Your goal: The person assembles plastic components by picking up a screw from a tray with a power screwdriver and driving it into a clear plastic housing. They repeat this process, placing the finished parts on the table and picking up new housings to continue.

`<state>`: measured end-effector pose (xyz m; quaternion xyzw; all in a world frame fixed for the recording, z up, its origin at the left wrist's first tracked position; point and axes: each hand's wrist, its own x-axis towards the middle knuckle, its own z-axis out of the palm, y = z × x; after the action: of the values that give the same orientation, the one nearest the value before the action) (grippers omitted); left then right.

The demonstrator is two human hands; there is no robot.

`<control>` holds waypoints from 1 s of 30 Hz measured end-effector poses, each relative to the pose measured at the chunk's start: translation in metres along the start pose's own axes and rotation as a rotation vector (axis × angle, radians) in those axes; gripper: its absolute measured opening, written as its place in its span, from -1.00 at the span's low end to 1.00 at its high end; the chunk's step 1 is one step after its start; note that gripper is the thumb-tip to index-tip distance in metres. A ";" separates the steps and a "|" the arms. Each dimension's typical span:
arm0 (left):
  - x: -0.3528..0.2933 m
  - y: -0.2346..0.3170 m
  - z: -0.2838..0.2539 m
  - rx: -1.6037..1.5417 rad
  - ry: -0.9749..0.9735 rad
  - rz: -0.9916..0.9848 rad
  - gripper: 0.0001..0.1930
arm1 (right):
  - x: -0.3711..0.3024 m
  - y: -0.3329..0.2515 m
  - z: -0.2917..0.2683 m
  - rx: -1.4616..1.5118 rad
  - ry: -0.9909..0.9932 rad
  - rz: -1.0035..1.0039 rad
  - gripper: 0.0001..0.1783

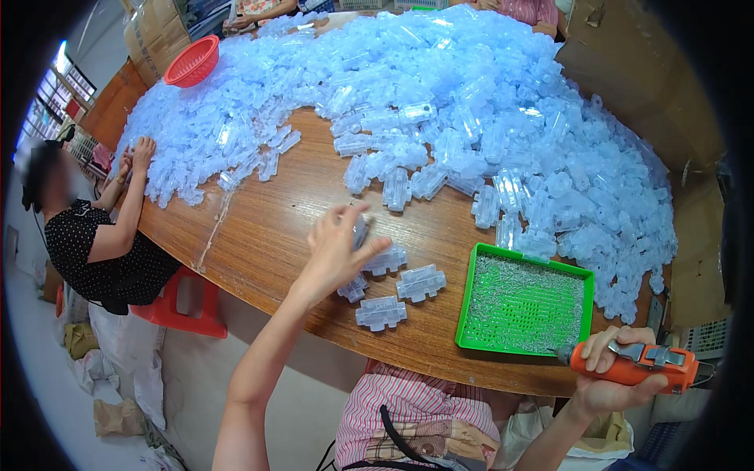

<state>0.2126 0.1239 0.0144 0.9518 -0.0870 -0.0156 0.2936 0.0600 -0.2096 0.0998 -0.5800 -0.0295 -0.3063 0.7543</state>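
Observation:
My left hand (339, 245) is over the table with its fingers spread. It is beside a clear plastic part (360, 232) that the fingers partly cover; whether they touch it, I cannot tell. Several more clear parts lie close by, among them one right of the hand (421, 282) and one nearer the table edge (382, 313). My right hand (613, 377) is wrapped around an orange electric screwdriver (628, 363), held roughly level. The screwdriver's tip points left, at the lower right corner of a green tray (469, 314) that holds many small metal screws (542, 302).
A large heap of clear plastic parts (471, 102) covers the far side of the wooden table (267, 228). On it rests a red basket (192, 63). A person (102, 228) on a red stool (188, 302) works at the left. Cardboard (652, 118) stands at the right.

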 end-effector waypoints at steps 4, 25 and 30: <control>-0.005 0.013 0.004 0.019 -0.222 0.248 -0.36 | -0.003 0.000 0.002 -0.023 0.023 -0.008 -0.15; 0.036 0.030 0.011 -0.387 0.126 -0.056 -0.65 | -0.007 0.008 0.002 0.047 0.008 0.036 -0.11; -0.001 0.054 0.000 -0.824 -0.081 -0.028 -0.58 | -0.006 0.009 -0.002 0.065 -0.025 0.045 -0.10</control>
<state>0.2028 0.0807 0.0449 0.7544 -0.0722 -0.0906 0.6461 0.0590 -0.2074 0.0893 -0.5597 -0.0357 -0.2807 0.7789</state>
